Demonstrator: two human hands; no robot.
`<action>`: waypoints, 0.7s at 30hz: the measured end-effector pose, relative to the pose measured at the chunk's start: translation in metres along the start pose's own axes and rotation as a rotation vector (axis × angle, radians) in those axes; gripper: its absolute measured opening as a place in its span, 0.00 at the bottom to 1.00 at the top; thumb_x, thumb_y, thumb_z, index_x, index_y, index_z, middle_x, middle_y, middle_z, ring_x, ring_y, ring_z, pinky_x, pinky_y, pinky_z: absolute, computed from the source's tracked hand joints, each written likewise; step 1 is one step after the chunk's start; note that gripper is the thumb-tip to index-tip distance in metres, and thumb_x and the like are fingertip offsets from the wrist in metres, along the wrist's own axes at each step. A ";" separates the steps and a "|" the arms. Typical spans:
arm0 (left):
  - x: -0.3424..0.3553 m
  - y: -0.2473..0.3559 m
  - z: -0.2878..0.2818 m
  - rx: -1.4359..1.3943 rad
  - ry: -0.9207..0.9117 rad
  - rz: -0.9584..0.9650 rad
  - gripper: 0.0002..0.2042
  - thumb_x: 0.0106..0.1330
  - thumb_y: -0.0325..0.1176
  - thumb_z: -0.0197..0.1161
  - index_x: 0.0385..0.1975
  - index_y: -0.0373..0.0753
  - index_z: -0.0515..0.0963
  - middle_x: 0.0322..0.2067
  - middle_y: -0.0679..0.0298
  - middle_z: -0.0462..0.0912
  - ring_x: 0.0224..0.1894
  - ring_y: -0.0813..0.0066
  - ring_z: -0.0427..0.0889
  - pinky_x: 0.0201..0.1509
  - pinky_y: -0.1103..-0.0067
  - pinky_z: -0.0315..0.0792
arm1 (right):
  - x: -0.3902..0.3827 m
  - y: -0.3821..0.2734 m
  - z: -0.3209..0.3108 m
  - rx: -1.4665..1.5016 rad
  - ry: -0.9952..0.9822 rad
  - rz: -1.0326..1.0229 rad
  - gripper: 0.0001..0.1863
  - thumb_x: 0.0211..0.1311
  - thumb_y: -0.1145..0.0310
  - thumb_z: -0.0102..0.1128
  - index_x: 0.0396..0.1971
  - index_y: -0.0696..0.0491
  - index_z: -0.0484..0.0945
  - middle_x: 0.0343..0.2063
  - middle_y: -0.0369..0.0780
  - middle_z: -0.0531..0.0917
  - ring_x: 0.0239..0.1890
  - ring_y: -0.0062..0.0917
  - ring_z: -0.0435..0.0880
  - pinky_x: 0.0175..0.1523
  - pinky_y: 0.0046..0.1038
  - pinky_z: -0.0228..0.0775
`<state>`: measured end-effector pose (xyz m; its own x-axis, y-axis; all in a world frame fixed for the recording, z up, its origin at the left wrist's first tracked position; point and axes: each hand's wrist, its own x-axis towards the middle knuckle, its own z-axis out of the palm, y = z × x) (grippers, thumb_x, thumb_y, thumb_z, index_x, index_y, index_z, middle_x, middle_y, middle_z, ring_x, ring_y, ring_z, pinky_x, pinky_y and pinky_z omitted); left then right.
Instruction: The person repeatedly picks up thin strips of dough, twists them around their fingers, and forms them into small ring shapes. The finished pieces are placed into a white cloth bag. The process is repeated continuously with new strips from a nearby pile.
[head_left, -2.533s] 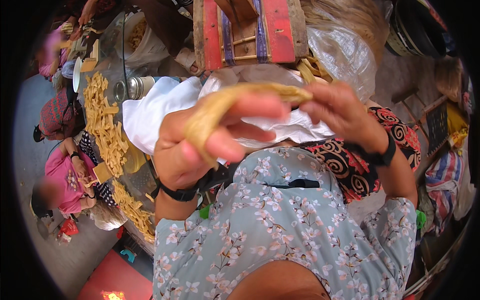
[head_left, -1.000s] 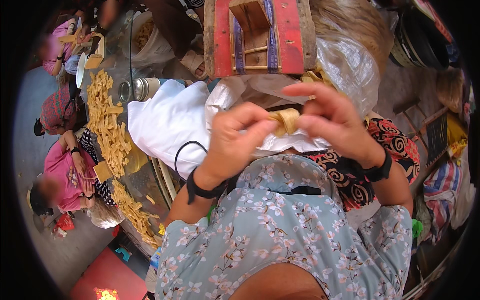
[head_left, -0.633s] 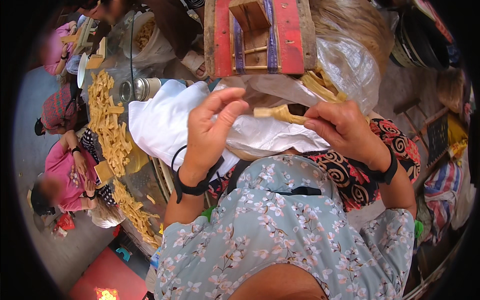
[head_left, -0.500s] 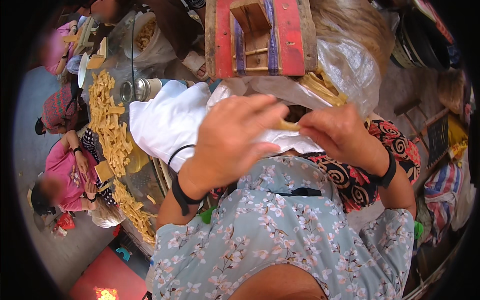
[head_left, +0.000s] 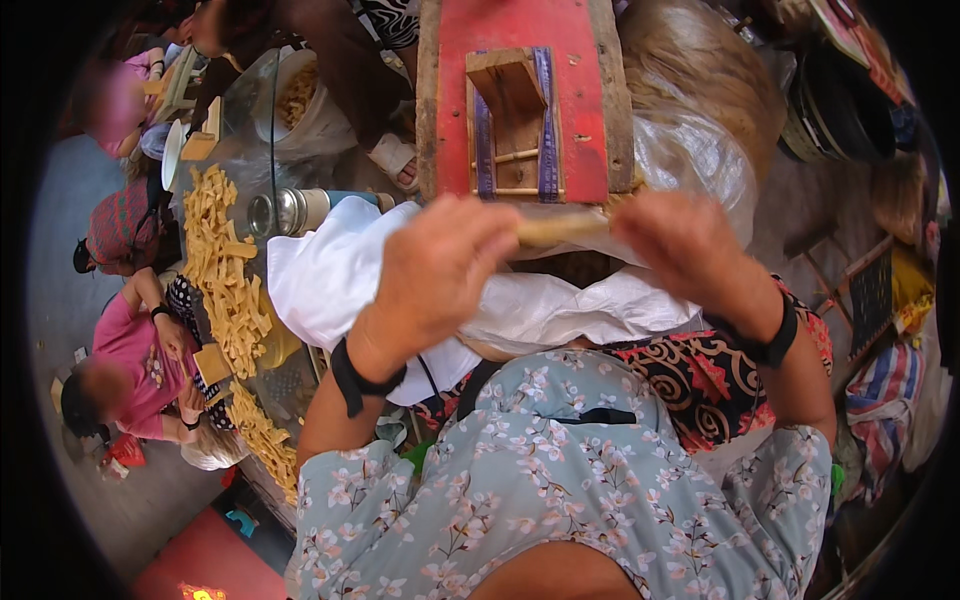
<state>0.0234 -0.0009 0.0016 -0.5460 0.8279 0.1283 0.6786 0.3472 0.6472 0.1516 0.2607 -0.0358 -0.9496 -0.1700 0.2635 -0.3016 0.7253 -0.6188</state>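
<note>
Between my hands a flat tan-yellow strip (head_left: 560, 229) is stretched out, roughly level, above the white cloth on my lap. My left hand (head_left: 440, 262) pinches its left end, and my right hand (head_left: 685, 245) is closed on the right end; motion blurs both hands a little. Just beyond them lies a red wooden board (head_left: 580, 110) bearing a small brown wooden fixture (head_left: 510, 85) with purple straps and thin rods. Below the strip, a white cloth or sack (head_left: 600, 310) has a dark opening, whose contents I cannot make out.
Left, a glass-topped table holds a long pile of similar strips (head_left: 225, 275) and a metal-lidded flask (head_left: 290, 212). Several people sit around it, one in a pink top (head_left: 140, 365). Clear plastic (head_left: 690, 160) covers a brown bundle; a dark round tub (head_left: 835, 110) stands far right.
Both hands have moved a little away from me. My left hand, spread and blurred before, now grips the strip, which shows longer and level between the hands.
</note>
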 end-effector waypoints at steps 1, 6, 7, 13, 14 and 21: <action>0.013 -0.002 -0.003 -0.010 0.069 -0.042 0.07 0.68 0.31 0.66 0.41 0.38 0.84 0.34 0.57 0.85 0.37 0.54 0.83 0.39 0.65 0.76 | 0.015 0.007 -0.001 -0.034 0.089 -0.033 0.05 0.64 0.72 0.66 0.36 0.54 0.79 0.25 0.43 0.82 0.30 0.42 0.84 0.34 0.40 0.75; 0.056 -0.033 -0.008 0.124 0.249 -0.154 0.08 0.71 0.35 0.63 0.40 0.40 0.85 0.32 0.57 0.86 0.37 0.53 0.84 0.40 0.65 0.77 | 0.085 0.029 0.010 -0.144 0.360 -0.200 0.03 0.67 0.70 0.62 0.36 0.51 0.77 0.23 0.44 0.81 0.28 0.43 0.84 0.30 0.41 0.74; 0.059 -0.041 -0.007 0.119 0.248 -0.170 0.08 0.71 0.35 0.63 0.40 0.40 0.86 0.33 0.57 0.86 0.37 0.53 0.85 0.40 0.65 0.77 | 0.088 0.041 0.016 -0.205 0.325 -0.184 0.05 0.68 0.67 0.63 0.36 0.51 0.77 0.23 0.45 0.81 0.27 0.43 0.83 0.30 0.42 0.73; 0.032 -0.031 -0.007 0.244 0.052 -0.093 0.09 0.69 0.31 0.66 0.44 0.37 0.86 0.36 0.55 0.88 0.38 0.57 0.85 0.44 0.69 0.78 | 0.048 0.063 0.018 -0.144 0.183 0.027 0.06 0.67 0.73 0.65 0.40 0.55 0.80 0.25 0.48 0.81 0.27 0.46 0.82 0.31 0.39 0.73; 0.028 -0.020 -0.010 0.242 0.102 -0.001 0.09 0.68 0.32 0.67 0.44 0.38 0.86 0.36 0.55 0.88 0.38 0.55 0.85 0.43 0.68 0.78 | 0.040 0.055 0.014 -0.098 0.164 0.038 0.05 0.67 0.71 0.65 0.39 0.54 0.80 0.25 0.47 0.81 0.27 0.45 0.82 0.30 0.39 0.73; -0.004 0.029 0.015 -0.151 0.142 0.015 0.14 0.64 0.30 0.72 0.48 0.32 0.84 0.37 0.53 0.88 0.35 0.54 0.87 0.37 0.69 0.79 | 0.016 -0.017 0.010 0.119 0.034 -0.200 0.08 0.61 0.74 0.70 0.35 0.56 0.78 0.24 0.43 0.79 0.27 0.40 0.83 0.31 0.38 0.73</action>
<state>0.0527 0.0123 0.0091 -0.6077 0.7581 0.2366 0.6116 0.2567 0.7483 0.1405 0.2387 -0.0286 -0.8672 -0.2784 0.4129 -0.4932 0.5951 -0.6345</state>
